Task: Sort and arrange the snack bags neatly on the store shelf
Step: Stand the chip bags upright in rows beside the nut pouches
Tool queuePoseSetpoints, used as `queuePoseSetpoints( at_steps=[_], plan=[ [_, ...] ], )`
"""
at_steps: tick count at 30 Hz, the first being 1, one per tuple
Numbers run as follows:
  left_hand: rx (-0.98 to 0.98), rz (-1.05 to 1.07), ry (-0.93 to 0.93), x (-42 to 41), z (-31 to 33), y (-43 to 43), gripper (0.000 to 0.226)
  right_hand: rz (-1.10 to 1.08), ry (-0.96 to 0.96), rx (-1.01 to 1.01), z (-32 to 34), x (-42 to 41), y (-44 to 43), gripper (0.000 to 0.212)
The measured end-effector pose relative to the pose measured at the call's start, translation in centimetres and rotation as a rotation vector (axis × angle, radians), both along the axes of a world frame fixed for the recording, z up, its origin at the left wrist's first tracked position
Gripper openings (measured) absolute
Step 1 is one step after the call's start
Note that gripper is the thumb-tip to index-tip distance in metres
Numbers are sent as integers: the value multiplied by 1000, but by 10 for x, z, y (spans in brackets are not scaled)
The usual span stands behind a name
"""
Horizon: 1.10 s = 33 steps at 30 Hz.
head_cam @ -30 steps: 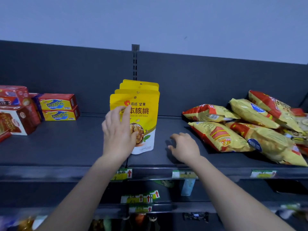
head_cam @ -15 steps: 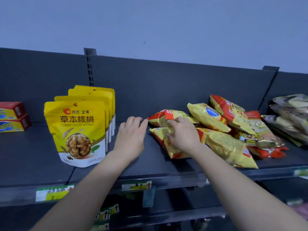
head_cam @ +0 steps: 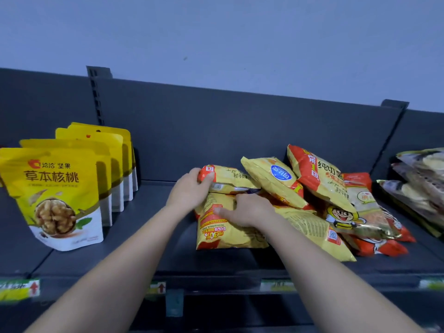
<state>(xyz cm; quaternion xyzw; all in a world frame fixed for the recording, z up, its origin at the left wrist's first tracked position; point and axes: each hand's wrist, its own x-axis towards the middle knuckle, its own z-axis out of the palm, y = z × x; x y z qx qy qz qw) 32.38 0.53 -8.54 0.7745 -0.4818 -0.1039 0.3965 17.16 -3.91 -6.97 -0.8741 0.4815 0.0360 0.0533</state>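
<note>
the left hand [head_cam: 189,192] curls its fingers round the red end of a yellow potato chip bag [head_cam: 230,180] at the left of a loose pile. just beside it, the right hand [head_cam: 248,210] grips the top edge of a second chip bag [head_cam: 223,233] lying flat in front. more chip bags [head_cam: 319,174] lean behind and to the right on the dark grey shelf [head_cam: 134,251]. well apart at left, yellow walnut pouches [head_cam: 52,195] stand upright in a row.
</note>
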Motion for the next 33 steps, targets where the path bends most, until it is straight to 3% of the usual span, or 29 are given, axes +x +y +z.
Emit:
queuePoseSetpoints(
  at_steps=[3, 6, 10, 13, 18, 22, 24, 27, 31, 33],
  plan=[
    [32, 93, 14, 5, 1, -11, 43, 28, 56, 80, -3, 4, 1, 107],
    [9, 151, 40, 17, 0, -16, 27, 47, 38, 109, -4, 8, 1, 109],
    [-272, 158, 267, 43, -11, -7, 21, 163, -72, 125, -6, 17, 1, 105],
    [-461, 109, 284, 52, -22, 17, 14, 213, -151, 202, -10, 22, -1, 110],
    [-394, 89, 210, 62, -46, 47, 16, 149, -251, 22, -21, 39, 5, 76],
    [-269, 134, 307, 73, -44, 52, 3, 116, -279, -81, -27, 53, 6, 49],
    [-247, 100, 345, 76, -39, 52, 7, -3, -544, 58, -22, 53, 5, 45],
    [-256, -4, 366, 74, -34, 54, 18, -131, -1062, 471, -10, 53, 3, 59],
    [-320, -119, 335, 68, -35, 57, 35, -240, -1250, 679, -3, 64, 4, 92],
    [-335, -178, 286, 67, -35, 56, 41, -344, -1289, 682, 2, 63, 5, 82]
  ],
)
